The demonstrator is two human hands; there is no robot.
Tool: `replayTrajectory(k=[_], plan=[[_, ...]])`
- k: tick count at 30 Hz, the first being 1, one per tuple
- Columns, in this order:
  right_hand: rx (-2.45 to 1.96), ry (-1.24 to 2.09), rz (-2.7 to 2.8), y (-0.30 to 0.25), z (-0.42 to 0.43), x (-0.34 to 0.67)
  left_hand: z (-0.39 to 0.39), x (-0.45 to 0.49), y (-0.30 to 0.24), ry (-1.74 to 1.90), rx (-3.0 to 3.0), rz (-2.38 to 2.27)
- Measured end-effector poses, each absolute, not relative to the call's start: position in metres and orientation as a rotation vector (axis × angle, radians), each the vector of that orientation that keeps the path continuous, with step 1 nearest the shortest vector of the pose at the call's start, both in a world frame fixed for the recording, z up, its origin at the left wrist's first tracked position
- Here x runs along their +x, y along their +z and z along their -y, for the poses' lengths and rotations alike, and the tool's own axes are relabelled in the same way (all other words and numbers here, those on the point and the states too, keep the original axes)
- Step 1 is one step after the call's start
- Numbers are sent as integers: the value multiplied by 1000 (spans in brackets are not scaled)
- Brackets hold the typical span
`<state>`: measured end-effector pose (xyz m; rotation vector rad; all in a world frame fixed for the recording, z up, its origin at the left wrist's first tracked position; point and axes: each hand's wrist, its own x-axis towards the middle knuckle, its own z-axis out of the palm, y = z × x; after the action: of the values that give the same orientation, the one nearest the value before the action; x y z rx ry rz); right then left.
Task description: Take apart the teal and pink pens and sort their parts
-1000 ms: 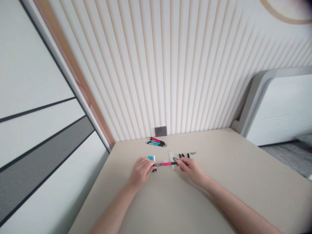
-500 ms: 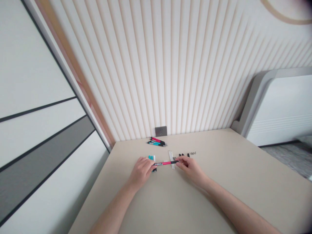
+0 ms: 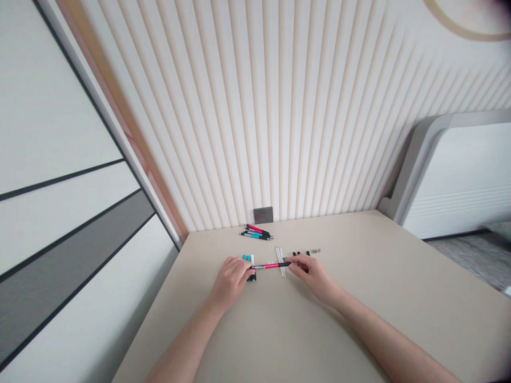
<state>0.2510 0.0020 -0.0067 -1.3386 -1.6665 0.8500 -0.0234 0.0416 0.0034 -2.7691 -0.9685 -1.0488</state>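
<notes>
Over the tabletop point(image 3: 371, 298), your left hand point(image 3: 229, 283) and right hand point(image 3: 309, 272) pinch opposite ends of a pink pen point(image 3: 270, 265), steadying it between them.

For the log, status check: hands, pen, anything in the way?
Left hand, right hand gripping pink pen at both ends. White rods beneath it.

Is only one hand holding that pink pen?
No, the left hand and the right hand each grip one end of the pink pen.
</notes>
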Motion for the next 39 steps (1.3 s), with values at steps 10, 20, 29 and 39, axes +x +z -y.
replayTrajectory(k=[10,20,29,39], plan=[[-1261,825,1545,-3,-6,261,-40,-23,8,-1111,-2698,1009],[-1720,398,1515,-36,-51,363,-41,-22,7,-1127,-2702,969],[-1633,457,1826,-46,-51,373,-38,-21,12,-1098,-2711,982],[-1793,358,1838,-42,-52,384,-39,-21,10,-1100,-2716,971]])
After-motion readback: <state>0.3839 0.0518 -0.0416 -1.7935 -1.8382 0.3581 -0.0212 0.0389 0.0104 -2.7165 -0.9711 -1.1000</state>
